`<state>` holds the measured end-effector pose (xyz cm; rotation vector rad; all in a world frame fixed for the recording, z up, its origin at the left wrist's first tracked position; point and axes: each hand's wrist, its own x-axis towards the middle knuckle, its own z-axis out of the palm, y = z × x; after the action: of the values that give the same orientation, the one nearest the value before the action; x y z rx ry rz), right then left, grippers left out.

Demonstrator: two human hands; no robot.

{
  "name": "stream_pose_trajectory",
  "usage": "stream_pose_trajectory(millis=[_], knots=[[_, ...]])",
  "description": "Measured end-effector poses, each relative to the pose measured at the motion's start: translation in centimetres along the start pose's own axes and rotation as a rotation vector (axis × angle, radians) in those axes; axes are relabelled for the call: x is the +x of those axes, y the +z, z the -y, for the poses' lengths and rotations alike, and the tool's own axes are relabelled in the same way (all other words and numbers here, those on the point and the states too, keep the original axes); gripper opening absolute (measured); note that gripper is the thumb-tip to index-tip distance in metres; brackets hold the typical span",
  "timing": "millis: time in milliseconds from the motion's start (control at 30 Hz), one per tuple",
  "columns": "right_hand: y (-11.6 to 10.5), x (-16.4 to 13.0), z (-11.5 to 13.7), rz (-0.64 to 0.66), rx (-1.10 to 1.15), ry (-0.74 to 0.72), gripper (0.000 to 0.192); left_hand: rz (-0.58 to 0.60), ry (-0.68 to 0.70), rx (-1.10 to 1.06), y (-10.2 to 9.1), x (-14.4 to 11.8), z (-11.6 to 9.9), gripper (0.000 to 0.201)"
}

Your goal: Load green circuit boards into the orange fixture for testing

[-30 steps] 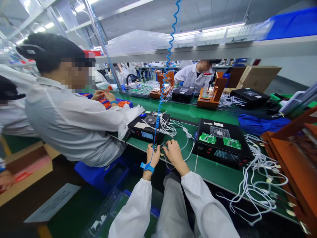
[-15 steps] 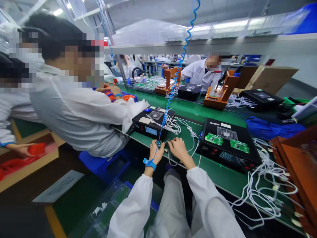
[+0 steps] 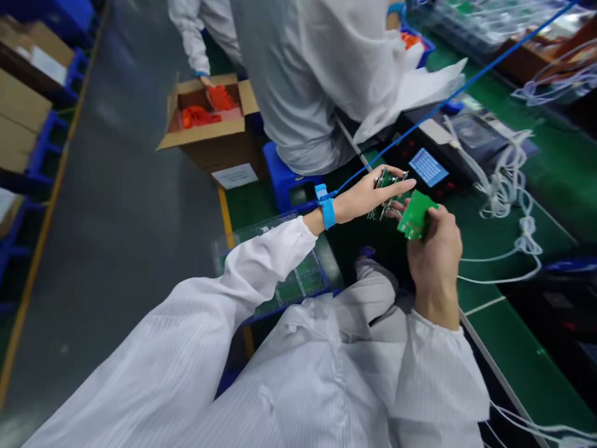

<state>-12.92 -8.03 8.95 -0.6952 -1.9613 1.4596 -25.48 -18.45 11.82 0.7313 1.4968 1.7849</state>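
Observation:
My left hand [image 3: 368, 198], with a blue wrist strap [image 3: 328, 213] and cord, is closed around a circuit board [image 3: 386, 180] whose component side shows between the fingers. Whether it is one board or more, I cannot tell. Beside it, my right hand [image 3: 438, 246] pinches a green circuit board [image 3: 416, 216] by its edge, thumb on the near face. That board is tilted, close to the left fingertips. Both hands are above the gap between my lap and the bench edge.
A black box with a lit screen [image 3: 428, 167] stands on the green bench, bundled white cables [image 3: 508, 174] beside it. Below my left arm is a clear tray [image 3: 298, 283] of boards. A co-worker sits on a blue stool [image 3: 284, 180]; another person's hand reaches into a carton [image 3: 219, 134] of orange parts.
The view has swung down and left. My hands have come away from the bench front, and a green circuit board now shows in my right hand.

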Motion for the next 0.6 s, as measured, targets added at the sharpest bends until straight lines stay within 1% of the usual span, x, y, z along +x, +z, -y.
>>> stream_pose_trajectory(millis=[67, 100, 167, 233, 333, 400, 467, 533, 600], knots=[[3.9, -2.0, 0.8, 0.008, 0.138, -0.010, 0.039, -0.025, 0.041, -0.016, -1.1, -2.6, -1.9, 0.022], [5.9, -2.8, 1.2, 0.007, 0.225, -0.015, 0.041, -0.053, 0.058, -0.006, -1.6, -3.8, -2.4, 0.020], [9.3, -4.2, 2.1, 0.039, 0.404, -0.003, 0.043, -0.116, 0.076, 0.031, -2.8, -5.7, -2.7, 0.018], [11.8, -5.4, 3.0, 0.110, 0.560, 0.063, 0.044, -0.183, 0.077, 0.081, -4.2, -7.2, -2.3, 0.019], [14.1, -6.9, 3.1, 0.269, 0.744, 0.223, 0.049, -0.248, 0.084, 0.203, -6.6, -9.4, -1.2, 0.022], [15.0, -7.7, 2.0, 0.400, 0.805, 0.334, 0.048, -0.267, 0.120, 0.342, -8.2, -11.0, -0.4, 0.024], [15.7, -8.5, 0.0, 0.498, 0.836, 0.435, 0.044, -0.305, 0.175, 0.519, -9.5, -12.6, 0.7, 0.024], [16.5, -9.1, -2.4, 0.542, 0.856, 0.517, 0.038, -0.366, 0.207, 0.701, -10.5, -14.1, 2.1, 0.023], [17.3, -9.8, -5.0, 0.538, 0.854, 0.576, 0.034, -0.447, 0.198, 0.857, -11.3, -15.4, 3.7, 0.024]])
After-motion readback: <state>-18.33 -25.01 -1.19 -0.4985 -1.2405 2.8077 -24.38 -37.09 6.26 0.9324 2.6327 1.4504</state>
